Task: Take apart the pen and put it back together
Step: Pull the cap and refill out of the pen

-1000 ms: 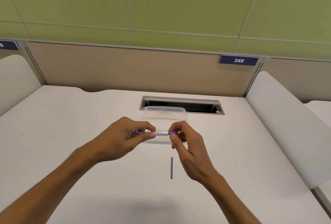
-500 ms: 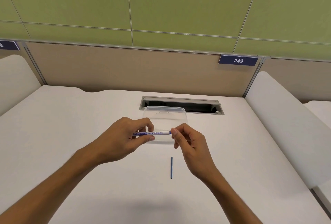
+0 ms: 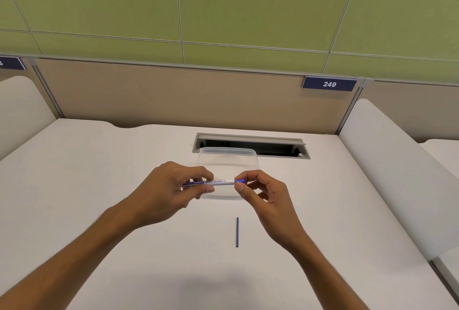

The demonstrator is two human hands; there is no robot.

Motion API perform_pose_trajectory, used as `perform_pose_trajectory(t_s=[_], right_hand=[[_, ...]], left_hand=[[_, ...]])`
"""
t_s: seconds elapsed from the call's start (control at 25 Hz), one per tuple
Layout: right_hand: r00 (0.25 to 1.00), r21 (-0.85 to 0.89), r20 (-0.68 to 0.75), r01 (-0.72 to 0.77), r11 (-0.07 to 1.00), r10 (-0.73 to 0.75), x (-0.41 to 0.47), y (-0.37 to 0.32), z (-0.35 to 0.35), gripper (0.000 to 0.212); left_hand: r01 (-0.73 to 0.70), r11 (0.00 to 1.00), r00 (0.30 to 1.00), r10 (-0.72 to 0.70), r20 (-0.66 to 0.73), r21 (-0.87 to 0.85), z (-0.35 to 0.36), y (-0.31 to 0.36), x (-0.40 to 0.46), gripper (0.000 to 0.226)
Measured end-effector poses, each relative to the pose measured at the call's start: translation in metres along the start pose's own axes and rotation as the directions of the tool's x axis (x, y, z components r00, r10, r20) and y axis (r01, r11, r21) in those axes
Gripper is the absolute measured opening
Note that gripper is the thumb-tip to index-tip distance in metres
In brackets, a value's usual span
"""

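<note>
A white desk (image 3: 99,210) fills the view, backed by a tan partition (image 3: 173,96) with a blue tag reading 249 (image 3: 329,84) and a green panelled wall (image 3: 223,7) above. The left hand (image 3: 166,190) pinches the pen (image 3: 218,182) level above the desk; the right hand (image 3: 263,198) pinches its blue end (image 3: 240,181) between thumb and forefinger. A clear plastic lid (image 3: 228,158) lies behind, near a cable slot (image 3: 250,146). A thin blue rod (image 3: 237,232) lies on the desk below.

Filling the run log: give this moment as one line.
left hand: holds marker barrel | right hand: pinches blue end | thin blue rod: on desk, untouched
</note>
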State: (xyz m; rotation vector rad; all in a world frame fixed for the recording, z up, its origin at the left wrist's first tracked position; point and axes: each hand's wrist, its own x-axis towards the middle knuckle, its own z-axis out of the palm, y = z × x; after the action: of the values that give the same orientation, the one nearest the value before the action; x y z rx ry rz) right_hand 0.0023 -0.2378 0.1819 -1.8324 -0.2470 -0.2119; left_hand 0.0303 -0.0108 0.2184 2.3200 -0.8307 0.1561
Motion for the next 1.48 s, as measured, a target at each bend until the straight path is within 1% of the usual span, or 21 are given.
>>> perform_pose_trajectory(t_s=[0.08,0.2,0.24,0.32,0.4,0.56,0.68,0.8,0.88,0.96,1.04,1.08,1.16,1.32,1.48], right_hand=[[0.999,-0.007,-0.030,-0.030,1.000,0.029,0.000,0.001,0.002,0.018],[0.997,-0.002,-0.073,-0.037,0.999,0.036,0.001,0.003,0.004,0.036],[0.997,0.002,-0.065,-0.039,0.999,0.039,0.001,0.004,0.004,0.037],[0.999,0.002,-0.022,-0.048,0.999,0.048,0.001,0.005,0.004,0.034],[0.999,-0.003,0.007,-0.048,0.999,0.048,0.001,0.006,0.002,0.028],[0.999,-0.006,0.019,-0.041,0.999,0.041,0.001,0.007,0.000,0.014],[0.999,0.003,0.039,-0.036,0.999,0.036,0.000,0.007,-0.001,0.010],[0.998,0.011,0.047,-0.034,0.999,0.033,0.000,0.006,0.000,0.009],[0.999,-0.018,0.026,-0.038,0.999,0.038,-0.001,0.006,0.003,0.012],[0.999,-0.043,-0.001,-0.034,0.999,0.034,-0.002,0.006,0.006,0.023],[0.999,-0.023,-0.025,-0.024,0.999,0.023,-0.003,0.006,0.007,0.033],[0.999,-0.009,-0.026,-0.019,1.000,0.019,-0.002,0.007,0.007,0.035],[1.000,0.009,-0.012,-0.006,1.000,0.006,-0.002,0.007,0.006,0.032],[1.000,-0.002,0.018,0.005,1.000,-0.005,-0.001,0.006,0.005,0.020],[1.000,0.011,0.005,0.008,1.000,-0.008,-0.004,0.007,0.003,0.010]], left_hand=[[-0.006,0.999,1.000,0.007,-0.016,0.052,0.001,0.001,-0.001,0.007],[-0.006,0.995,1.000,0.009,-0.028,0.099,0.003,0.002,-0.002,0.015],[-0.009,0.994,1.000,0.013,-0.029,0.112,0.003,0.001,-0.003,0.016],[-0.012,0.991,1.000,0.015,-0.026,0.133,0.003,0.001,-0.003,0.016],[0.002,0.994,1.000,0.000,-0.017,0.113,0.004,-0.001,-0.004,0.017],[0.009,0.997,1.000,-0.009,-0.009,0.074,0.005,-0.005,-0.004,0.017],[0.007,0.998,1.000,-0.006,-0.008,0.067,0.005,-0.006,-0.005,0.016],[0.013,0.998,1.000,-0.013,-0.002,0.068,0.006,-0.007,-0.004,0.013],[0.010,0.997,1.000,-0.010,-0.005,0.072,0.007,-0.007,-0.003,0.013],[0.006,0.998,1.000,-0.005,-0.014,0.064,0.007,-0.006,-0.002,0.014],[-0.002,0.998,1.000,0.003,-0.016,0.063,0.007,-0.006,-0.001,0.014],[-0.007,0.998,1.000,0.008,-0.014,0.065,0.007,-0.006,-0.001,0.012],[-0.016,0.998,1.000,0.017,-0.008,0.064,0.007,-0.006,-0.001,0.009],[-0.037,0.998,0.999,0.037,-0.003,0.053,0.006,-0.006,0.000,0.012],[-0.030,0.999,1.000,0.030,0.006,0.016,0.007,-0.009,-0.002,0.012]])
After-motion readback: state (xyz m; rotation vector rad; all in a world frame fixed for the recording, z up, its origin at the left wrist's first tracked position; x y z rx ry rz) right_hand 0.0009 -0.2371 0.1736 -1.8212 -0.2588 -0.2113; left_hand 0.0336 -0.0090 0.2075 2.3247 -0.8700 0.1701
